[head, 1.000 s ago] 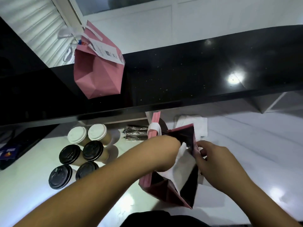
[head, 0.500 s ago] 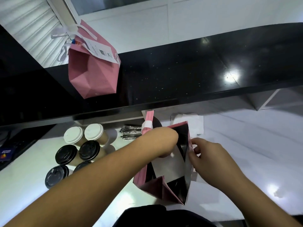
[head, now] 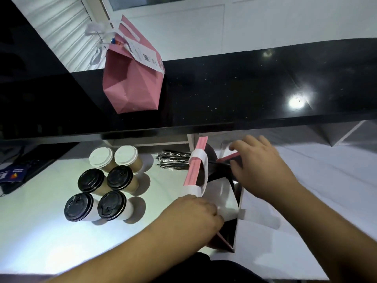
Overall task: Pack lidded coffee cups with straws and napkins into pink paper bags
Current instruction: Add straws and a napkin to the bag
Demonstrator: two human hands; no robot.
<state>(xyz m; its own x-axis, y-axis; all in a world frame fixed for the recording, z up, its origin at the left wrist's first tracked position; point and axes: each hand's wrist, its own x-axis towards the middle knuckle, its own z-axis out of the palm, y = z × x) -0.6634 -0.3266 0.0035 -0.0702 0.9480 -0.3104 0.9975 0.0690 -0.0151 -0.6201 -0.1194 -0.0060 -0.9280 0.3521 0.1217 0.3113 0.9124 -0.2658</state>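
An open pink paper bag point(head: 193, 169) with white handles stands on the white counter point(head: 51, 231), its dark inside facing me. A white napkin point(head: 223, 194) lies inside it. My left hand point(head: 196, 216) grips the bag's near rim with curled fingers. My right hand point(head: 262, 169) holds the far rim, fingers bent over the pink edge. To the left stand several lidded coffee cups point(head: 111, 184), two with white lids and the others black. A bundle of dark wrapped straws point(head: 173, 162) lies behind the bag.
A second pink bag point(head: 132, 84), closed and tagged, sits on the raised black counter point(head: 244, 88). A stack of white napkins point(head: 225, 147) peeks out beyond my right hand. A dark device with cards point(head: 14, 174) lies at the far left.
My left hand has come out of the bag and moved to its near rim. My right hand has shifted from the right side to the far rim. The bag mouth now stands wider.
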